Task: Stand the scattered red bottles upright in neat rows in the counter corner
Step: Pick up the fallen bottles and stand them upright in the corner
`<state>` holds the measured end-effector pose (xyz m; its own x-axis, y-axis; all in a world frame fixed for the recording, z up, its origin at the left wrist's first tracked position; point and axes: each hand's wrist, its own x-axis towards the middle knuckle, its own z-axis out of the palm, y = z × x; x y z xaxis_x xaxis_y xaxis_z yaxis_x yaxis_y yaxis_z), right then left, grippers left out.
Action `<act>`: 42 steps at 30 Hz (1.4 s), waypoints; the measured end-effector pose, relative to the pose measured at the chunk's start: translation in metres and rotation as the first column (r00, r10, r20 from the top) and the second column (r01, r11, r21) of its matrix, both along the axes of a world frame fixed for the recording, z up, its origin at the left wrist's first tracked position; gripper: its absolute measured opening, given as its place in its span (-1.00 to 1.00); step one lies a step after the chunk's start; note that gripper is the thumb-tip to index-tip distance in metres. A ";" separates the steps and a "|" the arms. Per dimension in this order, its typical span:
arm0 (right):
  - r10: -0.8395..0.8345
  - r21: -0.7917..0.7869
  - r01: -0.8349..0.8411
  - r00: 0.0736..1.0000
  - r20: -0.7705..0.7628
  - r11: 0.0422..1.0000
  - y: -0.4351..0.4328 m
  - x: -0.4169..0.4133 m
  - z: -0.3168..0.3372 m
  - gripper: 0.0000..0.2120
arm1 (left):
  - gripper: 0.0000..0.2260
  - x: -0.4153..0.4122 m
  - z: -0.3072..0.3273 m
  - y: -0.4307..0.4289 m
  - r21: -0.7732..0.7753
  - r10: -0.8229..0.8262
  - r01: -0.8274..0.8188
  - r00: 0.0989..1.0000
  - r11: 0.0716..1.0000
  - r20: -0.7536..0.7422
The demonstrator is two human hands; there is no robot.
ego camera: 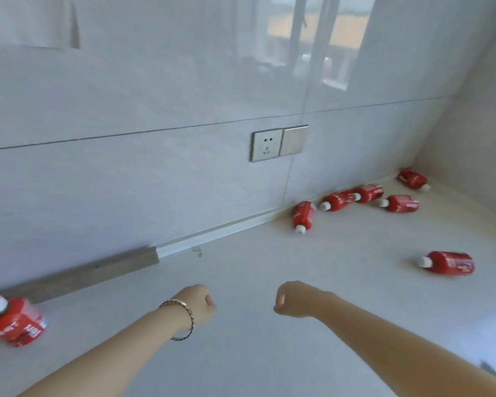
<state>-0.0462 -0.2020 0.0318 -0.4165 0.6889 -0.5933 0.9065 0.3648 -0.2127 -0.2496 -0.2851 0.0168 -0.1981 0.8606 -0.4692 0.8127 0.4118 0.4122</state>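
Note:
Several red bottles with white caps lie on their sides on the white counter (269, 282). One bottle (304, 214) lies against the back wall, two more (340, 199) (370, 192) beside it, another (403, 203) just in front, and one (412, 178) in the far corner. A lone bottle (450, 262) lies nearer on the right. One bottle (13, 320) sits at the far left edge. My left hand (199, 305) and my right hand (294, 299) hover over the counter, both curled into loose fists holding nothing, well short of the bottles.
A wall socket and switch (278, 142) sit on the tiled back wall. A grey strip (92, 272) runs along the wall base at left. The side wall closes the corner at right. A bracelet circles my left wrist.

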 end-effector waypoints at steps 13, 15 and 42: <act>-0.292 0.089 0.282 0.948 0.124 0.955 0.113 0.371 -0.002 -0.70 | -0.90 0.344 0.003 0.171 0.098 -0.113 0.106 0.992 0.990 0.064; -0.324 0.106 0.311 0.935 0.143 0.944 0.130 0.399 -0.011 -0.82 | -0.89 0.368 -0.002 0.184 0.072 -0.155 0.153 0.988 0.986 0.026; -0.059 0.326 -0.007 0.980 0.190 0.945 0.320 0.442 -0.115 -0.32 | -0.86 0.329 -0.081 0.291 -0.119 0.213 -0.210 0.977 0.970 0.008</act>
<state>0.3962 0.1184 -0.0836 -0.2947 0.8659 -0.4042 0.9282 0.3599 0.0942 0.0795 0.0062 -0.0645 -0.3586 0.7393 -0.5700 0.6938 0.6196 0.3671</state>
